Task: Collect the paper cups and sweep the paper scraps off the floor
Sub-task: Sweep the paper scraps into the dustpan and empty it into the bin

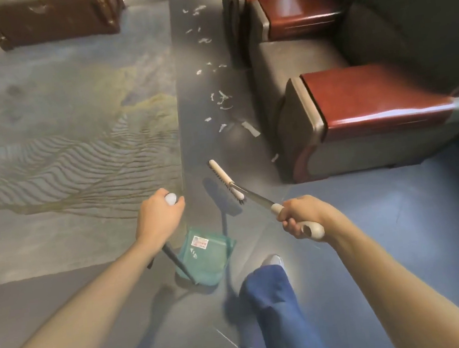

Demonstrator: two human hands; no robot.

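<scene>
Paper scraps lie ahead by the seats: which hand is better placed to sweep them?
The right hand, probably: it already grips the broom, whose head points toward the paper scraps. The left hand holds the dustpan handle.

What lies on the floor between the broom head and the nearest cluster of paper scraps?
Head view: only bare grey floor between the broom head and the paper scraps; one stray scrap lies off to the right.

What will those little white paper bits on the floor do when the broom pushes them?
The paper scraps look thin and curled, so they are probably very light and may flutter or scatter. Being floppy, some might slip under the broom bristles. They lie spread out, so several sweeps toward the dustpan seem likely.
</scene>
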